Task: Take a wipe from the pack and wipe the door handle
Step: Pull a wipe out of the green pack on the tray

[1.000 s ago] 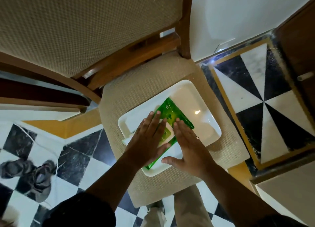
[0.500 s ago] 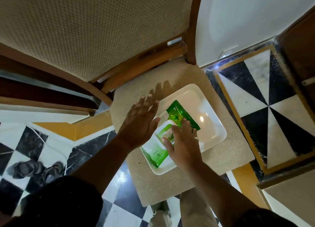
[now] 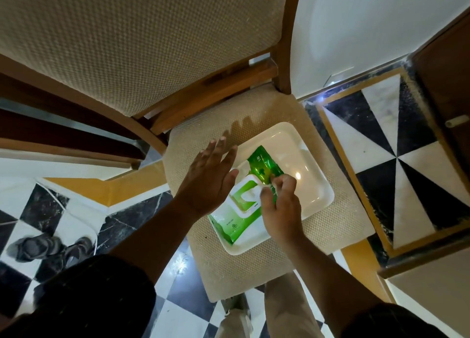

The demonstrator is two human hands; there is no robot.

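we see the green wipe pack (image 3: 244, 205) lying in a white tray (image 3: 309, 185) on the chair seat (image 3: 254, 269). our right hand (image 3: 281, 208) has its fingers (image 3: 284, 182) pinched at the pack's open flap, on what we cannot tell. our left hand (image 3: 209, 182) hovers spread flat, holding nothing, beside the pack.

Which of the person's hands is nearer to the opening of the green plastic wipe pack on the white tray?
Right. The right hand has its fingertips at the opening of the green plastic wipe pack; the left hand hovers open, beside the pack's left edge.
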